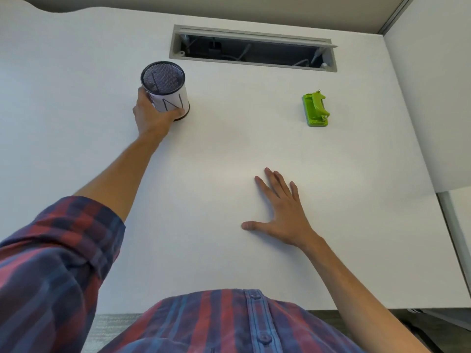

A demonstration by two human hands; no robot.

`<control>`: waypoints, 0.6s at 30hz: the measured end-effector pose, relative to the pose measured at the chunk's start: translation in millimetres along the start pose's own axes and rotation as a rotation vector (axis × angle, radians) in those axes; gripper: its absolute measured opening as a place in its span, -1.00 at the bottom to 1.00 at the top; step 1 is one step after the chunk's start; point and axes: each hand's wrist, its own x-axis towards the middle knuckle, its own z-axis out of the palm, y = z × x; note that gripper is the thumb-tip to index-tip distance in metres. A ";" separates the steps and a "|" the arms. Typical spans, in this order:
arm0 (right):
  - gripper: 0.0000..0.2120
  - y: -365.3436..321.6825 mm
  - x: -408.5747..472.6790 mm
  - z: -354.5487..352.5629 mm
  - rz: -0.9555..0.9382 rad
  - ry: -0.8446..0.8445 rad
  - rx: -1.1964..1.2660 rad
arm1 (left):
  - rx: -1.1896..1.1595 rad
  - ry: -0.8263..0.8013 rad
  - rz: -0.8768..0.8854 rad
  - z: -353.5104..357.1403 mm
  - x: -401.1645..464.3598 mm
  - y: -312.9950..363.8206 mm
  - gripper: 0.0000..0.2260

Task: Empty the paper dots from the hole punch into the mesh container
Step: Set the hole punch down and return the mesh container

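Green hole punch [316, 108] sits untouched on the table [229, 154], below the right end of the cable slot [252, 48].

From that slot I place everything: the mesh container [165, 90] stands upright below its left end, well apart from the punch, my left hand [150, 115] in a closed grip around its paper-wrapped wall. My right hand [280, 212] lies flat and open on the table, holding nothing, far nearer me than the slot. The punch looks light, stiff and smooth — I'd pinch it across the base sides, keeping the dot tray shut. The container should be light too, easily tipped. Open table lies between them; a partition [428, 98] closes in on the right.
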 end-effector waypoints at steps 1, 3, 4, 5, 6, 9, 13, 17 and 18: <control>0.06 0.3 -0.1 0.2 0.000 0.003 0.002 | -0.005 -0.001 -0.007 1.3 5.8 0.7 -0.31; 0.06 1.3 -0.3 0.5 -0.001 0.008 -0.001 | -0.012 0.002 -0.020 4.2 15.8 2.7 -0.31; 0.06 1.6 -0.4 0.5 -0.001 0.008 -0.006 | -0.013 0.002 -0.025 5.5 20.3 3.1 -0.30; 0.06 1.8 -0.1 0.7 -0.001 0.009 -0.009 | -0.011 -0.003 -0.029 6.7 24.3 2.8 -0.28; 0.05 2.0 0.2 0.8 -0.003 0.012 -0.011 | -0.007 -0.013 -0.033 8.2 27.4 1.9 -0.24; 0.05 1.6 0.8 0.7 -0.011 0.024 -0.013 | -0.014 -0.050 -0.062 8.9 28.8 -3.4 -0.06; 0.00 5.1 1.6 2.4 -0.019 0.038 0.001 | -0.001 -0.058 -0.065 6.9 26.2 -15.2 -0.07; -0.19 31.0 35.5 -18.9 0.157 0.338 -0.081 | 0.009 -0.052 -0.061 9.9 27.8 -13.1 -0.09; -0.24 40.8 49.2 -29.9 0.212 0.410 -0.093 | 0.017 -0.050 -0.059 10.6 27.7 -13.2 -0.08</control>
